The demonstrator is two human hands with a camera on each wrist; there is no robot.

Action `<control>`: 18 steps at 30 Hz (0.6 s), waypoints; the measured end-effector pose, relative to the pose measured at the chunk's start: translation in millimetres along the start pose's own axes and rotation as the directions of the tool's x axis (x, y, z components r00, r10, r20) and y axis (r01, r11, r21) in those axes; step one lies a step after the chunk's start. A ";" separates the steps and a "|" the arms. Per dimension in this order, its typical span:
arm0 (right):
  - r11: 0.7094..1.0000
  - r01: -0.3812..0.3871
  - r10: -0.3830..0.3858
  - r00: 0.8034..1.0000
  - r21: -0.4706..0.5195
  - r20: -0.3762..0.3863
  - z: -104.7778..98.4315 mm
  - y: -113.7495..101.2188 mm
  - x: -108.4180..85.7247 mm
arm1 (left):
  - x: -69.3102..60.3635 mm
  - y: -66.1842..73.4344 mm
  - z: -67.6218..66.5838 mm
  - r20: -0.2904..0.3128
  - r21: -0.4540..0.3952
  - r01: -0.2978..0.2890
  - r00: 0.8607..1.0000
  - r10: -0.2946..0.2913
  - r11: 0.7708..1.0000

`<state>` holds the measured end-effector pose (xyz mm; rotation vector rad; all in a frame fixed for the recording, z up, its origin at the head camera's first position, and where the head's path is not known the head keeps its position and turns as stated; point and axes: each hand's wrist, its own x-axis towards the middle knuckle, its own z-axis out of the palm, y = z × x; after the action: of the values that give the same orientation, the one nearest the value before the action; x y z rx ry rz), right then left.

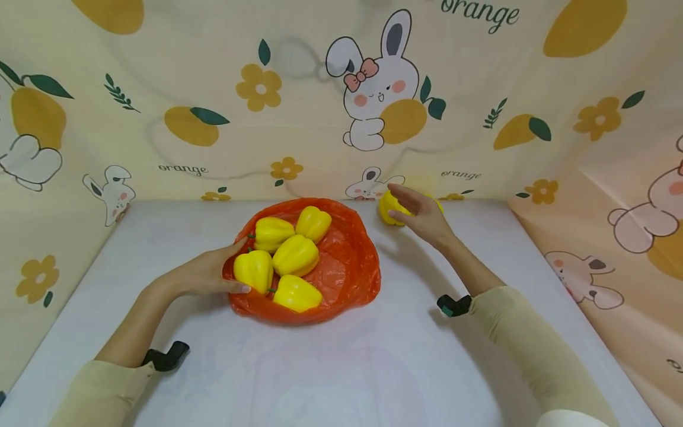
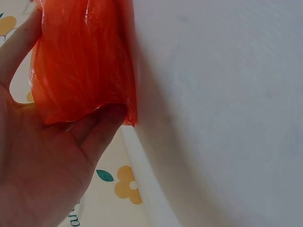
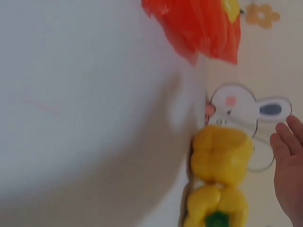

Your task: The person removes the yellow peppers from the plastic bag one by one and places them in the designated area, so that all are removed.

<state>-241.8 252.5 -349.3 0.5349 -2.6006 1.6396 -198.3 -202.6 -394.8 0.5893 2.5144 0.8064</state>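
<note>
Right hand (image 1: 421,218) nearer: fingers extended, thumb apart, holding nothing; two loose yellow peppers (image 3: 221,160) just below and beyond, row running along backdrop (image 1: 304,130) at rear of worktop (image 1: 320,367). Left hand (image 1: 205,273) grips red bag (image 1: 349,267) by left side.

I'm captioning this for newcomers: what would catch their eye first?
Probably the orange-red plastic bag, open on the white table, with five yellow peppers inside and the left hand holding its left side. After that, two more peppers at the table's back edge near the right hand, then a cartoon rabbit on the backdrop.
</note>
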 end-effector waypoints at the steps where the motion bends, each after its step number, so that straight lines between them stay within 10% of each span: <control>1: 1.000 0.003 -0.003 1.000 0.007 0.016 3.0 -1.0 1.1 | 0.1 -0.1 -0.2 -0.002 0.002 0.000 1.000 0.000 1.000; 18: 0.997 0.073 -0.078 0.977 0.035 0.198 60.2 16.1 27.4 | 2.2 -2.6 1.7 -0.021 -0.008 0.006 1.000 -0.006 1.000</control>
<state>-262.6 198.3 -384.8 0.8298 -2.6573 1.6818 -199.9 -202.6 -398.3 0.5728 2.5302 0.8240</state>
